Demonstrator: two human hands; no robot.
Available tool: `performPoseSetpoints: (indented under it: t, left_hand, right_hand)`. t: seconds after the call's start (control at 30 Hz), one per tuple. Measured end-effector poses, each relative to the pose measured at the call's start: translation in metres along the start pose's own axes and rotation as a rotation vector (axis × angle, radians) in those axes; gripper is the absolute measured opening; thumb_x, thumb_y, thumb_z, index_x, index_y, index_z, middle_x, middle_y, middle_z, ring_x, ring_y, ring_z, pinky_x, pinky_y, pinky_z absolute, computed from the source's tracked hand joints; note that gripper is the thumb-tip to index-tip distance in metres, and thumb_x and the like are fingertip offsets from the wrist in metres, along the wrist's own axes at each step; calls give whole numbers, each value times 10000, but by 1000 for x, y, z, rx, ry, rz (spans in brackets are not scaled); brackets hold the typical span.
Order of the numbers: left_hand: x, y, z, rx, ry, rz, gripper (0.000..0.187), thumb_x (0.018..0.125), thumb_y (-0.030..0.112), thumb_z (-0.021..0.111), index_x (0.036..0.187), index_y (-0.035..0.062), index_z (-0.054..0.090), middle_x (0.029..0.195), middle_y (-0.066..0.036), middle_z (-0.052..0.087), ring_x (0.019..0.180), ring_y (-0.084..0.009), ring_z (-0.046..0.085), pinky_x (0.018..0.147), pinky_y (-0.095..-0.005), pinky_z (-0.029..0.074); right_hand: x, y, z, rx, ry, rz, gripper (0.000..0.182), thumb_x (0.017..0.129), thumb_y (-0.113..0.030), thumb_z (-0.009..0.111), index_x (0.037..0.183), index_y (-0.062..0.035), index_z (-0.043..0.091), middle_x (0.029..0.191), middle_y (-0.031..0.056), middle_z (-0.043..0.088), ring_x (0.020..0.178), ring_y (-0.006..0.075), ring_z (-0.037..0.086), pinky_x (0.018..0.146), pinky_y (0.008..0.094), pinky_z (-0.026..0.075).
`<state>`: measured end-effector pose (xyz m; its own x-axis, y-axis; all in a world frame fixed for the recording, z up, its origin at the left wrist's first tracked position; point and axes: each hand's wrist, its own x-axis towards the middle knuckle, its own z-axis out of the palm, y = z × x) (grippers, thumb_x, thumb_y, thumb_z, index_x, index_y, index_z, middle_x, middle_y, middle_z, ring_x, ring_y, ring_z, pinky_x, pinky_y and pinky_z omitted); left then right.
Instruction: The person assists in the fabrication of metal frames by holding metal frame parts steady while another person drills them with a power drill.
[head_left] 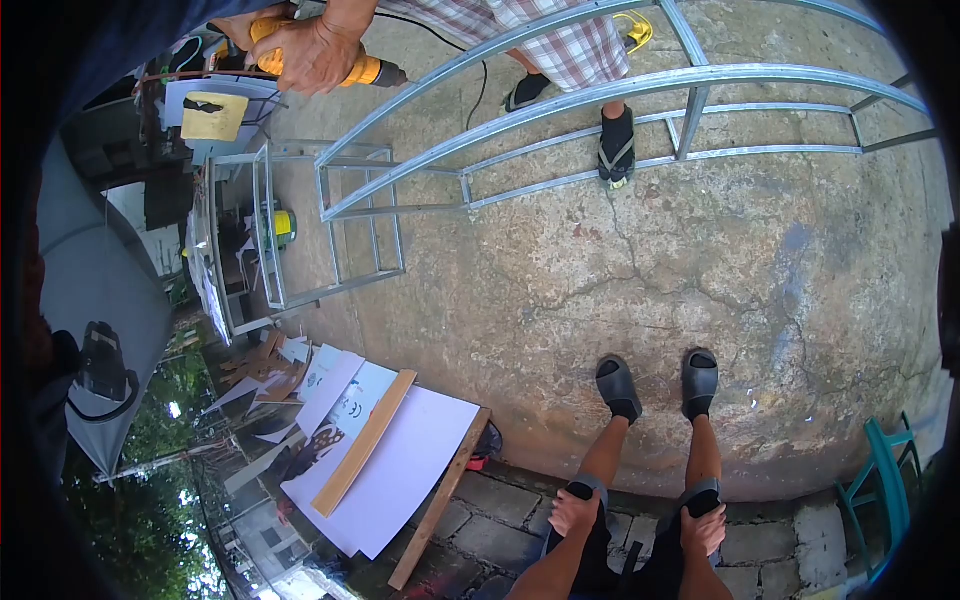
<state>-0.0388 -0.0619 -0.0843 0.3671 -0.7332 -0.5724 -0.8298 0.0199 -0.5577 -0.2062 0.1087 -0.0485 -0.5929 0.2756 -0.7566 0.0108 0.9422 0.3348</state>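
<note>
At the top left of the head view, which appears inverted, my left hand [312,55] is wrapped over the body of a yellow power drill [362,70]. My right hand [236,28] is closed at the rear of the same drill, its fingers partly hidden. The drill's dark nose reaches the edge of a long frame of galvanized metal channel [560,103], which crosses above my feet. A black cord [485,75] runs down behind the frame. Plaid shorts [570,45] and a sandalled foot [617,150] show beside and through the frame.
Opposite, a seated person rests both hands [573,512] on their knees, feet in grey slippers [618,388]. Nearby lie white boards [420,465] with a wooden strip [365,440] on top. A second metal frame [330,290] stands at left; a green chair [888,490] sits at lower right.
</note>
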Motion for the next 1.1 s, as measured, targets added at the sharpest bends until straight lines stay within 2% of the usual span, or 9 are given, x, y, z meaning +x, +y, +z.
performPoseSetpoints:
  t: [0.17, 0.37, 0.47, 1.1]
  left_hand:
    - [-2, 4, -9, 21, -50, -29, 813, 672, 658, 674, 1170, 38, 501, 1117, -170, 608, 1059, -323, 608, 893, -451, 464]
    - [-3, 6, -12, 8, -46, -29, 816, 672, 656, 676, 1170, 34, 501, 1118, -173, 606, 1060, -324, 606, 893, -458, 461]
    - [-2, 3, -5, 14, -3, -4, 777, 676, 665, 646, 1122, 46, 498, 1075, -166, 601, 1009, -318, 621, 863, -460, 445]
    - [-1, 4, -8, 12, -25, -15, 807, 671, 665, 661, 1149, 35, 500, 1101, -170, 607, 1036, -321, 616, 887, -454, 454]
  right_hand:
    - [1, 1, 2, 14, 18, 1, 867, 660, -494, 753, 1266, 46, 445, 1050, 196, 602, 934, 352, 633, 807, 436, 511]
    - [1, 0, 0, 9, 16, -2, 866, 660, -489, 756, 1263, 49, 447, 1045, 199, 603, 929, 351, 633, 797, 438, 511]
    - [2, 2, 3, 10, 29, -12, 866, 660, -491, 756, 1261, 54, 452, 1043, 200, 603, 926, 352, 634, 794, 440, 511]
    - [1, 0, 4, 0, 20, -9, 867, 658, -487, 760, 1265, 46, 444, 1047, 204, 606, 916, 358, 643, 797, 433, 519]
